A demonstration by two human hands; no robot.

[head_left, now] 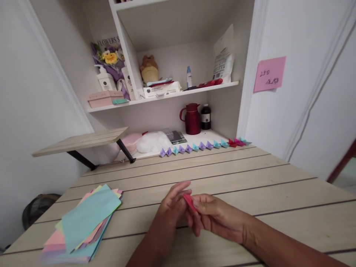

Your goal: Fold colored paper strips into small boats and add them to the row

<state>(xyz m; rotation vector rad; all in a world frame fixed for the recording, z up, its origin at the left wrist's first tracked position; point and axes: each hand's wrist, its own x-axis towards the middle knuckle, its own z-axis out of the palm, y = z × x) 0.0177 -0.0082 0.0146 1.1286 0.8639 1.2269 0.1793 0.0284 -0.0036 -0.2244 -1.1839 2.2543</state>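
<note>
Both my hands meet over the middle of the wooden desk (250, 178). Between them is a small folded piece of red paper (190, 201). My left hand (172, 207) pinches its left side with the fingers curled and partly stretched. My right hand (214, 217) closes its thumb and fingers on the paper's right side. A stack of coloured paper sheets (86, 222), light blue on top, lies at the desk's left front. Along the back edge of the desk stands a row of folded paper boats (203, 145) in purple, blue and red.
A small raised wooden shelf (83, 141) stands at the back left. The wall unit holds a red jug (191, 118), a dark bottle (205, 116), a plush toy (149, 68), lotion bottles and a flower bouquet (109, 55). A pink note (269, 74) sticks on the right wall.
</note>
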